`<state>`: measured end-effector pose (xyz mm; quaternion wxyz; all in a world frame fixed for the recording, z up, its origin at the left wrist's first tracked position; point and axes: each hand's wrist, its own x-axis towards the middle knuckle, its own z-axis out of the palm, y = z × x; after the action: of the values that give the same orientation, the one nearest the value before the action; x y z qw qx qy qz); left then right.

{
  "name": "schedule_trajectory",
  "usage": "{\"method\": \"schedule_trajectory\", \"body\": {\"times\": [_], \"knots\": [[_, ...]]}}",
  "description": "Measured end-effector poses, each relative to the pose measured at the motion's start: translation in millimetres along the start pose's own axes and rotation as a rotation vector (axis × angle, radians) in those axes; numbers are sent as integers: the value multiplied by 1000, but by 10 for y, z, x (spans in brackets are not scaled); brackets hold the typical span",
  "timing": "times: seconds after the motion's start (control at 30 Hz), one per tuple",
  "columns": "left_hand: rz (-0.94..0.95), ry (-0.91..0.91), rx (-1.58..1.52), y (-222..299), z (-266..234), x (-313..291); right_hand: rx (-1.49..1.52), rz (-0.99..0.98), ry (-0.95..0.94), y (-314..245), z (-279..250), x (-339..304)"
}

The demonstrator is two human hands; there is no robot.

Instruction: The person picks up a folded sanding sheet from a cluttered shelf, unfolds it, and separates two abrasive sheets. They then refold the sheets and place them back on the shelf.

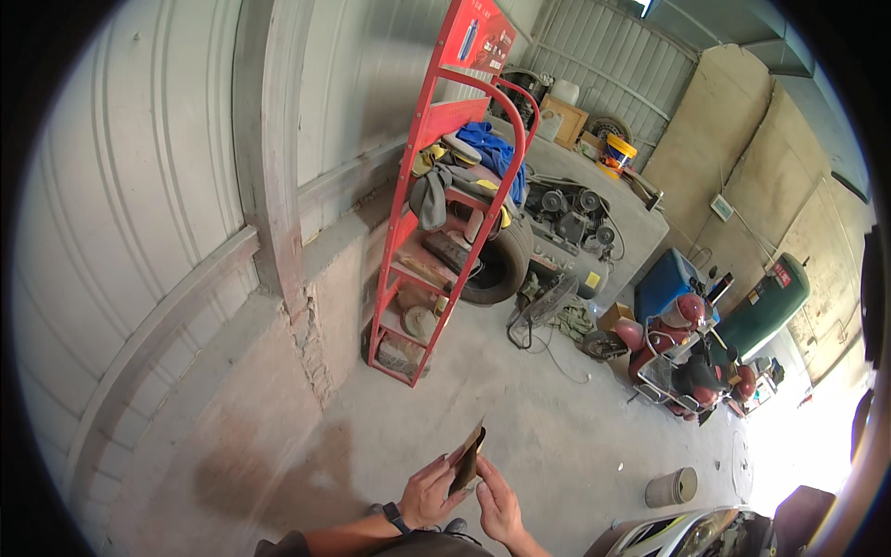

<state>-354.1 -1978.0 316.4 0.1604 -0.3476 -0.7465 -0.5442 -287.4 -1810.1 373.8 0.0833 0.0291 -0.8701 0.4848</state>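
A thin, folded brown sheet (469,464), dark on its inner face, stands between my two hands low in the head view. It may be paper or sandpaper; I cannot tell which. My left hand (429,494), with a dark watch (396,518) on its wrist, grips the sheet's left side. From the right, my right hand (498,501) has its fingers pressed against the other side, thumb toward me. The left fingertips are partly hidden behind the sheet.
Ahead stands a red metal rack (418,269) with cloths and parts on its shelves, beside a tyre (506,265). Farther right are a compressor (575,218) and a red motor scooter (664,348). A bucket (670,487) sits on the floor near a vehicle (687,534).
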Motion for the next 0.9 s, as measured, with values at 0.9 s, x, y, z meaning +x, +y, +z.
{"method": "schedule_trajectory", "body": {"times": [0.9], "knots": [[-623,42,-440,-63,-649,-375,543,415,96,145,483,42]]}}
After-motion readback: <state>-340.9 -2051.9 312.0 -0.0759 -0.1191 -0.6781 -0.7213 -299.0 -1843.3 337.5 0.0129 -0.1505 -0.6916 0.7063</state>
